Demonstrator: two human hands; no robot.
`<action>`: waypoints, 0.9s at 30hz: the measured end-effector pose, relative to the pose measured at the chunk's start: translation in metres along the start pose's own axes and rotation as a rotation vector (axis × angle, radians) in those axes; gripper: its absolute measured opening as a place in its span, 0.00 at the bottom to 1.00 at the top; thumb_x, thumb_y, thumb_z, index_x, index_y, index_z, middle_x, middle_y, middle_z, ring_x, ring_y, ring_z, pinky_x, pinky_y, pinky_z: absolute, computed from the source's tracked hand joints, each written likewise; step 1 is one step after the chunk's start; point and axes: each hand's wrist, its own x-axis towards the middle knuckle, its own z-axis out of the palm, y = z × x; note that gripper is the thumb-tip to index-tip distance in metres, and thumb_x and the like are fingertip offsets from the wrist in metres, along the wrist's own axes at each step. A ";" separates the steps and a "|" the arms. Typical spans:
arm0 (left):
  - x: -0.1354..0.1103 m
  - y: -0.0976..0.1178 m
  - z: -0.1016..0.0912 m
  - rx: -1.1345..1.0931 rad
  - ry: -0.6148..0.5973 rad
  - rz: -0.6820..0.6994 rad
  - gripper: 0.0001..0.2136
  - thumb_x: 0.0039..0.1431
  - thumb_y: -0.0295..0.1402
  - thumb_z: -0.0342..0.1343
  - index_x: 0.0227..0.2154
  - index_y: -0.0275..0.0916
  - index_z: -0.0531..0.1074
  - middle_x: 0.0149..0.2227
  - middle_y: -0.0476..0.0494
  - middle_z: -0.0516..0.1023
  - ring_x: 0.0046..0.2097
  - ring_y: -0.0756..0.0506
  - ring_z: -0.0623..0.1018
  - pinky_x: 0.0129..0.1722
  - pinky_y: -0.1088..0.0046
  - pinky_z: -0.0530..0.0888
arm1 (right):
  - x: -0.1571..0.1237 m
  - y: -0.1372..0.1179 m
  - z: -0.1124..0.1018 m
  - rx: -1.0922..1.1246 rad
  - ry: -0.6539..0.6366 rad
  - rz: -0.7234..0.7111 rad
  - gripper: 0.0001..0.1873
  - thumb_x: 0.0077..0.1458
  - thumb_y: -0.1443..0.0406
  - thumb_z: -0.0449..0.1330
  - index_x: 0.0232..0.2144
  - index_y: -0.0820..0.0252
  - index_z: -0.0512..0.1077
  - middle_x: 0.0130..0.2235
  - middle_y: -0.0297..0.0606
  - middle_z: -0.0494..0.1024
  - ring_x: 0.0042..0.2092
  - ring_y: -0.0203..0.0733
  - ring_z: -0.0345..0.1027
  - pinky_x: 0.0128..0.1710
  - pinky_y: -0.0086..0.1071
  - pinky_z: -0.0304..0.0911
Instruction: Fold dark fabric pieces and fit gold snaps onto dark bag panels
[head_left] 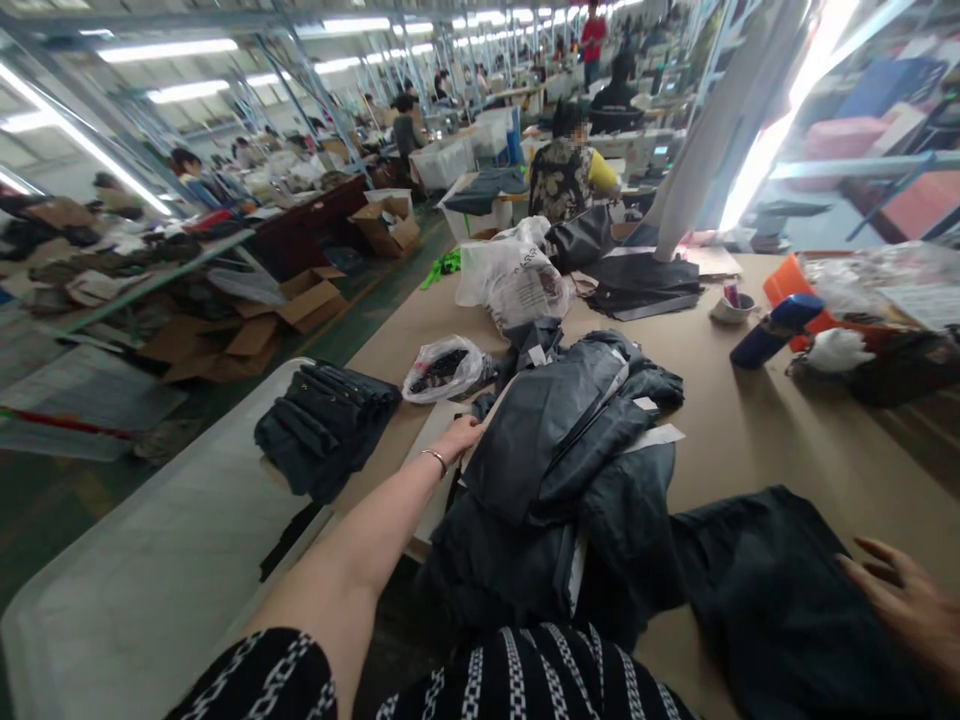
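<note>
Fluorescent tubes are lighting a long garment workshop, and a brown table [750, 440] is running away from the person toward the far benches.

From the head view, the left hand [459, 438] is reaching forward with the arm straight, a bracelet [435, 458] sitting on the wrist. Its fingertips are touching the near-left edge of a pile [555, 440] of dark garments; whether the fingers are pinching the fabric or only pressing against it cannot be told, since they are lying partly against the folds. The pile is spreading from that hand to its right and back toward the person.

Left of that hand, a folded dark stack [322, 425] is hanging over the table edge above a pale tray [150, 560]. Just beyond the hand, a clear bag [446, 368] is lying, and farther on a white sack [514, 280] is standing.

The right hand [911, 600] is lying flat with fingers spread, gripping nothing, on the right edge of a dark cloth [765, 580] that is touching the pile. Well beyond this hand, a blue bottle [776, 330] is lying beside a small cup [731, 308]. A co-worker [570, 175] is sitting at the far end.
</note>
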 end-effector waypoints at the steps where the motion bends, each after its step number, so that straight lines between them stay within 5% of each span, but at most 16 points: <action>1: 0.001 -0.001 0.006 0.029 -0.026 -0.009 0.10 0.52 0.35 0.53 0.27 0.32 0.72 0.29 0.43 0.76 0.33 0.47 0.75 0.31 0.76 0.68 | -0.002 -0.022 0.008 -0.016 -0.029 0.026 0.18 0.44 0.50 0.59 0.36 0.49 0.70 0.32 0.50 0.76 0.28 0.58 0.71 0.25 0.49 0.64; 6: 0.000 0.009 0.001 0.182 -0.010 0.040 0.03 0.49 0.28 0.55 0.25 0.32 0.71 0.29 0.41 0.76 0.33 0.46 0.74 0.32 0.75 0.66 | -0.012 -0.131 0.045 0.058 -0.144 -0.180 0.21 0.46 0.50 0.55 0.37 0.56 0.72 0.45 0.46 0.75 0.44 0.54 0.71 0.41 0.44 0.68; 10: -0.021 0.037 -0.033 0.258 0.092 0.234 0.04 0.53 0.27 0.51 0.26 0.35 0.70 0.32 0.42 0.75 0.37 0.46 0.73 0.38 0.73 0.66 | -0.011 -0.223 0.055 0.170 -0.205 -0.479 0.13 0.56 0.57 0.52 0.37 0.58 0.71 0.41 0.42 0.75 0.38 0.42 0.71 0.39 0.36 0.69; 15: -0.085 0.101 -0.069 0.442 0.195 0.699 0.07 0.59 0.29 0.47 0.33 0.38 0.71 0.33 0.45 0.72 0.35 0.48 0.72 0.36 0.74 0.65 | 0.000 -0.359 0.021 -0.065 -0.011 -1.058 0.17 0.57 0.66 0.55 0.50 0.59 0.67 0.50 0.44 0.70 0.55 0.50 0.59 0.54 0.45 0.59; 18: -0.125 0.133 -0.081 0.655 0.274 0.977 0.09 0.60 0.26 0.45 0.32 0.37 0.70 0.32 0.45 0.70 0.32 0.48 0.70 0.33 0.73 0.65 | 0.008 -0.420 -0.005 -0.333 -0.007 -1.225 0.27 0.54 0.67 0.59 0.56 0.59 0.61 0.59 0.45 0.62 0.62 0.56 0.46 0.60 0.50 0.46; 22: -0.154 0.154 -0.084 0.695 0.370 1.169 0.07 0.60 0.27 0.47 0.32 0.38 0.71 0.32 0.45 0.70 0.34 0.47 0.69 0.35 0.70 0.65 | 0.015 -0.440 -0.021 -0.455 -0.338 -1.023 0.18 0.56 0.57 0.56 0.47 0.59 0.70 0.43 0.45 0.75 0.45 0.50 0.68 0.45 0.41 0.61; 27: -0.158 0.158 -0.069 0.664 0.324 1.231 0.06 0.60 0.27 0.48 0.32 0.39 0.70 0.31 0.46 0.69 0.35 0.46 0.68 0.38 0.68 0.66 | 0.005 -0.405 -0.012 -0.007 -0.724 -0.737 0.17 0.59 0.55 0.50 0.40 0.59 0.73 0.34 0.36 0.77 0.33 0.38 0.68 0.32 0.29 0.59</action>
